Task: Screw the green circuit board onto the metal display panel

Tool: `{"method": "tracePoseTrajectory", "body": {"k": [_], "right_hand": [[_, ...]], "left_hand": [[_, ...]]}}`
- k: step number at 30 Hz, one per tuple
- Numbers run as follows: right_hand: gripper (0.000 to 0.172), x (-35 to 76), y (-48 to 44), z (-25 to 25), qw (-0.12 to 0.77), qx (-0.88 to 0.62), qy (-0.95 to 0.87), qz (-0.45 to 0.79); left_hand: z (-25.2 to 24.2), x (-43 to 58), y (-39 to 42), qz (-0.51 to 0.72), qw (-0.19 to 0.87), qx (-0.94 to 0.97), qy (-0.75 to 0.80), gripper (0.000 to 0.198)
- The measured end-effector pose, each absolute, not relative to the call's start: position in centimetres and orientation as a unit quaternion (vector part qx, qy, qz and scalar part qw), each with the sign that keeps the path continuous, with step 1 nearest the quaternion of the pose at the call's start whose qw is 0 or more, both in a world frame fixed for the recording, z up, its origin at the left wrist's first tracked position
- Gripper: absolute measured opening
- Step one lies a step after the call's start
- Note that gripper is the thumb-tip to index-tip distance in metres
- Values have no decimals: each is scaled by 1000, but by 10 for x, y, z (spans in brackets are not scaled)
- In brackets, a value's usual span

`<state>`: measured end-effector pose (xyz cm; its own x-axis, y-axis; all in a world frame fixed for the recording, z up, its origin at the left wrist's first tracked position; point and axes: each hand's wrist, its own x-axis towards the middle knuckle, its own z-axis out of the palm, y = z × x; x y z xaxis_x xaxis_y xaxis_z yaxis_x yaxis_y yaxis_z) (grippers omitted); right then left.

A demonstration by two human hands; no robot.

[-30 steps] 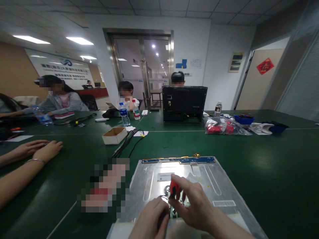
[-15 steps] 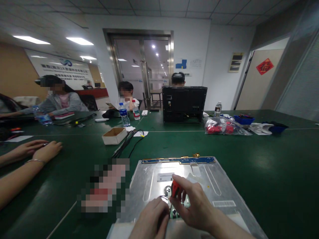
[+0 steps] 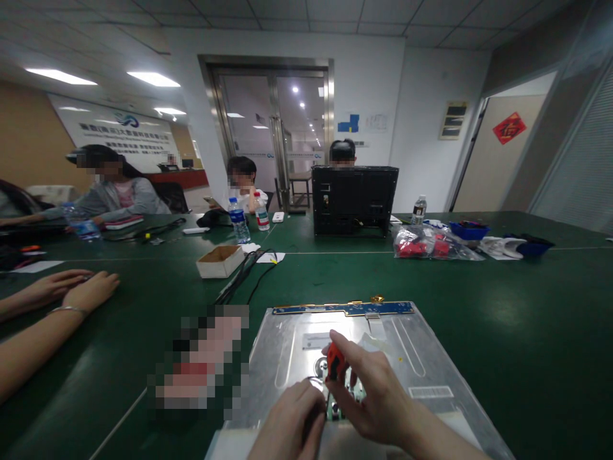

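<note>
Right hand (image 3: 376, 390) partly hides the green board (image 3: 341, 414) (black cables (image 3: 238, 279) lie left).

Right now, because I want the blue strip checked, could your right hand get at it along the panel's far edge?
Probably yes: nothing tall stands on the metal panel between the right hand and blue strip, though the hand holds a red handle it might first release.

My right grip (image 3: 331, 368) covers part of the screwdriver (image 3: 337, 363), its tip hidden from me. My left grip (image 3: 293, 414) hides some of the circuit board (image 3: 341, 414); whether it pinches anything, I can't tell. Left of it, pixelation masks a pinkish object (image 3: 211, 354); below both, the metal-backed panel (image 3: 282, 342) is cut off.
</note>
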<state>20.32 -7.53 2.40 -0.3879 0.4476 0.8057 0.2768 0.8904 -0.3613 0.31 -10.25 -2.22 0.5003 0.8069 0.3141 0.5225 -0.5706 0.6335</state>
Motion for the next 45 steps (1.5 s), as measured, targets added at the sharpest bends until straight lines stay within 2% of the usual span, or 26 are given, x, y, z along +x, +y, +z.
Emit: {"method": "tracePoseTrajectory", "body": {"k": [4,11,18,28,38,45], "right_hand": [[66,204,-74,24,510,-216,-829,80],[57,202,-75,24,525,-226,-816,86],[55,203,-73,25,515,-227,-824,72],[64,202,-77,25,523,-254,-811,69],[59,201,-77,27,531,-222,-812,102],[63,201,-76,23,508,-240,-823,80]], "left_hand": [[-23,3,-102,302,229,831,408,15],[-26,4,-101,318,223,828,405,15],[-25,4,-101,317,204,836,398,17],[-27,5,-101,318,222,827,407,15],[-26,4,-103,310,235,828,404,18],[-29,2,-102,312,215,830,409,12]]}}
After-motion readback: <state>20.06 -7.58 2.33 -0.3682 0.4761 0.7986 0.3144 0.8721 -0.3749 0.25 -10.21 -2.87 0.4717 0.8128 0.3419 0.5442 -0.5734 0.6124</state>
